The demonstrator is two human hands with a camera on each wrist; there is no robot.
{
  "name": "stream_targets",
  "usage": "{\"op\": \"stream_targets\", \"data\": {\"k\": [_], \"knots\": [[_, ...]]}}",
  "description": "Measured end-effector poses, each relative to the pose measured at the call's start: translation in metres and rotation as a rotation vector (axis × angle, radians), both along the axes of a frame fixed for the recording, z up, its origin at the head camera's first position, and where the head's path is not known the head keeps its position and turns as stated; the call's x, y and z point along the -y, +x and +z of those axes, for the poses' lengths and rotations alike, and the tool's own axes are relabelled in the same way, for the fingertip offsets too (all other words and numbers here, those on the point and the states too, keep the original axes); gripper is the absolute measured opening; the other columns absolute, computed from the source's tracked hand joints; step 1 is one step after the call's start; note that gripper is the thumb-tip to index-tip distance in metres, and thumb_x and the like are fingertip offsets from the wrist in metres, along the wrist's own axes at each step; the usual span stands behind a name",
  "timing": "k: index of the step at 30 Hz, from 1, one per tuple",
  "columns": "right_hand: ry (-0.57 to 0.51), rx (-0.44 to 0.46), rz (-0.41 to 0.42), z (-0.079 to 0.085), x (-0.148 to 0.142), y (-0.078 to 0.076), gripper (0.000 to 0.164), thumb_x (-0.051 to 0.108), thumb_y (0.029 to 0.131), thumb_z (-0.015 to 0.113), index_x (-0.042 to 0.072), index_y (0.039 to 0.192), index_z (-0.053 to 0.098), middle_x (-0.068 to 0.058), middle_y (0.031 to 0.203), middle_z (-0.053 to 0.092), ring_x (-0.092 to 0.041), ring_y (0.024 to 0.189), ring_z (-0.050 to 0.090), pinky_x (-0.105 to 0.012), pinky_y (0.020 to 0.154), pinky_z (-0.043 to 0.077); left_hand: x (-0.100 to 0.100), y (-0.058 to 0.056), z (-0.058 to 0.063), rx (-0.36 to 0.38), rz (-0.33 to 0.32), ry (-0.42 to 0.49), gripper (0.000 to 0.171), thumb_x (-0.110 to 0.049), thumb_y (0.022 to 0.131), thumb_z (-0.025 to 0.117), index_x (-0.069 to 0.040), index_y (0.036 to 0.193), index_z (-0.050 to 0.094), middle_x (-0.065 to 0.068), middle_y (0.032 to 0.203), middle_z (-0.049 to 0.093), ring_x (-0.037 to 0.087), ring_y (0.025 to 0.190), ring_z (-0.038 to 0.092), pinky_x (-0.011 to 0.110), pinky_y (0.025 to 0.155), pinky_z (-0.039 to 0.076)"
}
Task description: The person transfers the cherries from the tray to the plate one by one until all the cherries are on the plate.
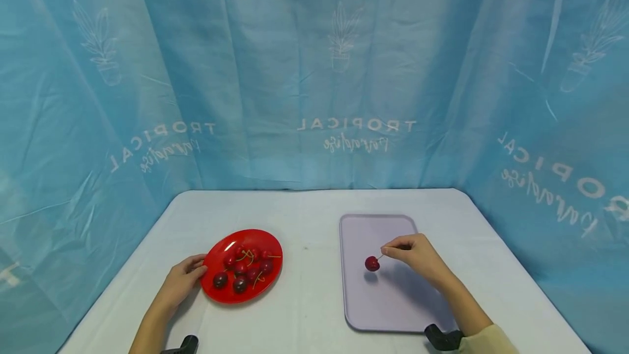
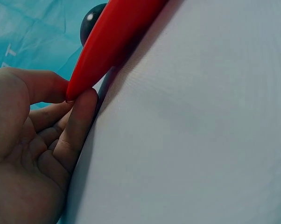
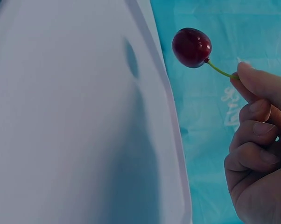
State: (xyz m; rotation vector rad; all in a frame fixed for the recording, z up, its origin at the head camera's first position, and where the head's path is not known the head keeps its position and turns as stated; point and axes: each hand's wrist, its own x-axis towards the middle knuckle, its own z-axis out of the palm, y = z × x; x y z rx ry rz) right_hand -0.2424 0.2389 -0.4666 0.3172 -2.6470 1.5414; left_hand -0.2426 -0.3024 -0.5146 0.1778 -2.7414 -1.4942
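My left hand [image 1: 178, 283] pinches the left rim of a red plate [image 1: 227, 241], thumb on top and fingertips beneath in the left wrist view. Several cherries [image 1: 239, 284], dark and bright red, lie on the plate, some with green stems. Over a pale purple tray [image 1: 378, 310], my right hand [image 1: 420, 257] holds a single red cherry [image 1: 372, 264] by its stem. In the right wrist view the cherry [image 3: 192, 47] hangs off the green stem [image 3: 220, 71], which sits between thumb and index finger. Its shadow falls on the tray below, apart from the fruit.
Both the plate and the tray stand on a white table [image 1: 309, 266], the plate to the left and the tray to the right. Blue printed curtains [image 1: 314, 81] enclose the table at the back and both sides.
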Motion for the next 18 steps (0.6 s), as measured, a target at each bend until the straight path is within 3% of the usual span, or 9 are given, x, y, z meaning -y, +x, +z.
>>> {"op": "stream_targets", "data": {"k": [18], "knots": [[-0.074,-0.001,0.060,-0.002,0.034,-0.010,0.029,0.033,0.081,0.077,0.006,0.093,0.076,-0.007,0.089,0.071,-0.024,0.083,0.059,-0.036,0.072,0.049,0.000,-0.001,0.001,0.025,-0.003,0.001,0.051,-0.025,0.097,0.054,0.004,0.137,0.043,0.024,0.127,0.052,0.038,0.117,0.050,0.044,0.091,0.050]]}}
